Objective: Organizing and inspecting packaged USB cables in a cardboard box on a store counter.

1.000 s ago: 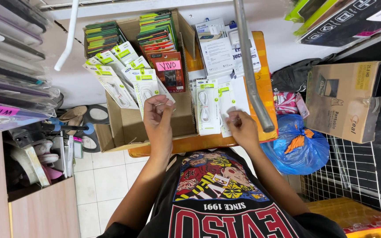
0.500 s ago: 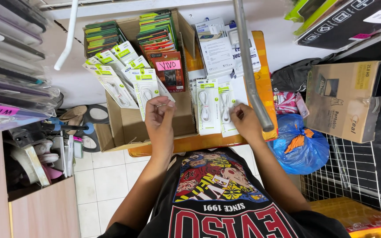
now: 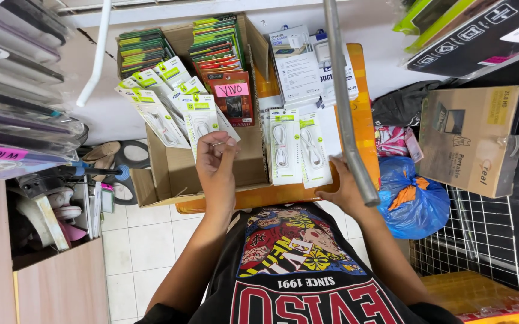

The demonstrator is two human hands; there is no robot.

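The left hand [image 3: 216, 157] is raised, wrist bent, fingers curled and pinching the lower end of a flat white-and-green packaged cable [image 3: 202, 123], whose long axis runs away from the person over the open brown cardboard box [image 3: 169, 174]. The right hand [image 3: 344, 191] rests flat and unclenched on the orange stool [image 3: 364, 120], just beside two similar cable packs [image 3: 298, 147] lying lengthwise.

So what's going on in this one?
A person is going through packaged cables at a cardboard box set on an orange stool. The left hand pinches the bottom edge of a white cable pack standing in the box. The right hand rests on the stool's front edge beside two more flat cable packs, holding nothing. A grey metal pole crosses above it.
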